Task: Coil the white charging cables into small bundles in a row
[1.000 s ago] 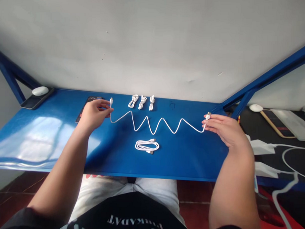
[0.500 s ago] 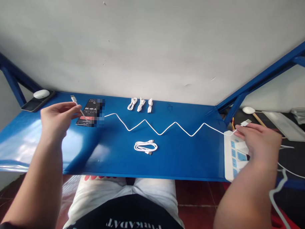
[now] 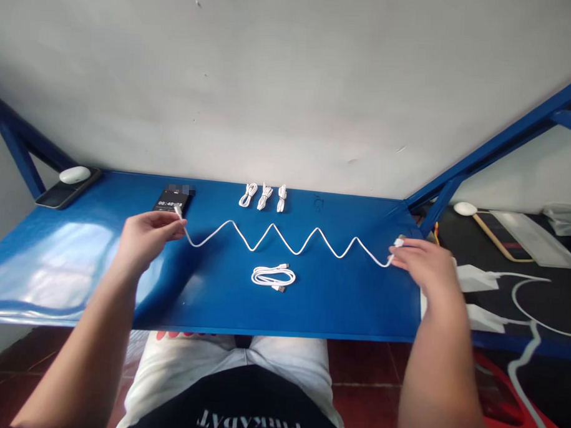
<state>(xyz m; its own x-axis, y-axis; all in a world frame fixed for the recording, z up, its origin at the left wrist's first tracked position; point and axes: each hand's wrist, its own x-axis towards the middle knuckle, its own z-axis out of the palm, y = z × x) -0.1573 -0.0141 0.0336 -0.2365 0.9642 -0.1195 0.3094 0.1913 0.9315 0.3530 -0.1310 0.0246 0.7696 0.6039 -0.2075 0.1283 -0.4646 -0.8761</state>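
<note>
A white USB cable (image 3: 295,253) stretches in a zigzag across the blue table (image 3: 338,303). Its left end is pinched in my left hand (image 3: 148,236), the plug poking up past the fingertips in front of a phone. At the other end, my right hand (image 3: 427,264) grips the cable by its USB plug, over the table's right side. Below the zigzag lies a coiled white cable (image 3: 273,276) with both plugs showing. Several bundled white cables, among them one at the left (image 3: 247,195), one in the middle (image 3: 264,197) and one at the right (image 3: 281,199), sit near the wall.
A phone with a running timer (image 3: 172,201) lies behind my left hand. Far left, a white rounded device (image 3: 74,175) rests on a dark phone (image 3: 64,192). On the right are white plugs (image 3: 476,278) with cords, and another phone (image 3: 504,237) on a black surface.
Both hands have moved inward, the left to the right and the right to the left. The cable between them has drawn together into tighter, steeper zigzags.
</note>
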